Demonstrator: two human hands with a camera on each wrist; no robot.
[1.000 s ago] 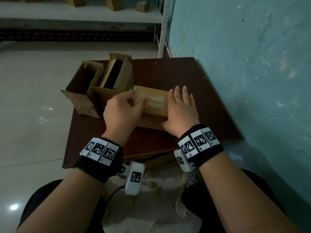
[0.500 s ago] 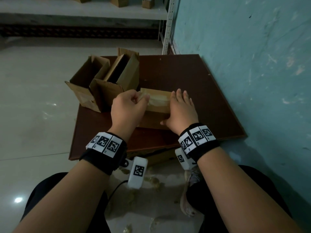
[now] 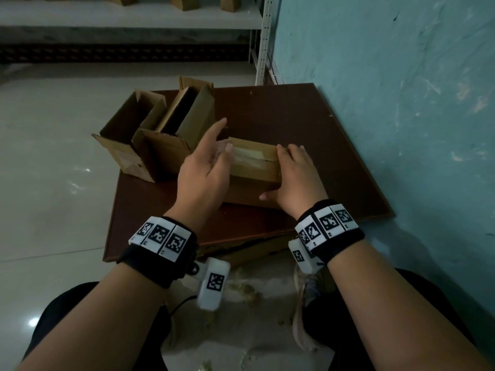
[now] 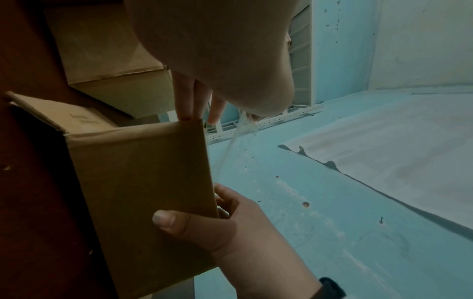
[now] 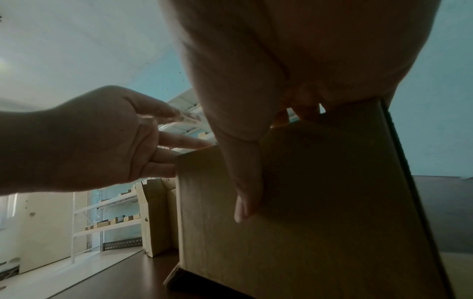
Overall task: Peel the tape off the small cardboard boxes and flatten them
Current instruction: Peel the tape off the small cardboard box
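A small closed cardboard box (image 3: 254,171) stands in the middle of a brown board (image 3: 308,116), with clear tape (image 3: 249,156) along its top seam. My right hand (image 3: 292,172) grips the box's right end, fingers over the top and thumb (image 4: 163,218) on the near face. My left hand (image 3: 225,135) is at the box's left end with its fingers straight and spread. A lifted strip of tape (image 4: 230,145) runs from the box's top edge up to the left thumb and clings there. The right wrist view shows the left thumb and forefinger apart.
Two opened cardboard boxes (image 3: 120,135) (image 3: 192,116) stand on the board's left part, close behind my left hand. A teal wall (image 3: 401,103) rises along the right. A white shelf (image 3: 134,14) with more boxes is at the back. Tape scraps (image 3: 241,290) lie on the floor between my legs.
My left hand has gone from a curled pinch at the box's left end to straight, spread fingers, and a strip of tape now stands lifted. The right hand kept its grip.
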